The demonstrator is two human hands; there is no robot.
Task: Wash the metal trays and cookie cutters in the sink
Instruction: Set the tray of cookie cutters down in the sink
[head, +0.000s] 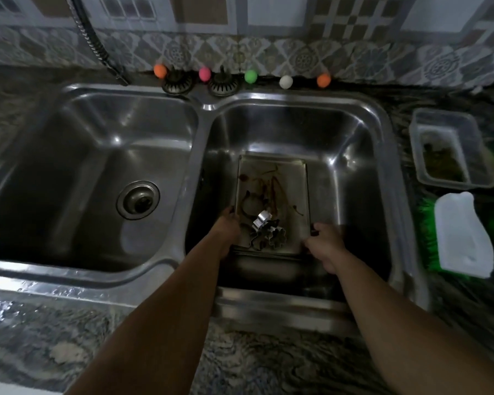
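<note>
A rectangular metal tray (285, 172) smeared with brown streaks lies in the right basin of a steel double sink (354, 155). Several metal cookie cutters (268, 233) are piled at the tray's near end, one flower-shaped. My left hand (226, 228) grips the tray's left edge near the front corner. My right hand (324, 242) grips the tray's right edge near the other front corner. A second tray seems to lie under the first, though the dark hides it.
The left basin (69, 172) holds only its drain (138, 199). A flexible faucet hose (97, 44) hangs at back left. Two strainers and several coloured balls line the back ledge. On the right counter sit a plastic container (451, 149), a white bottle (462, 238) and a green brush (425, 223).
</note>
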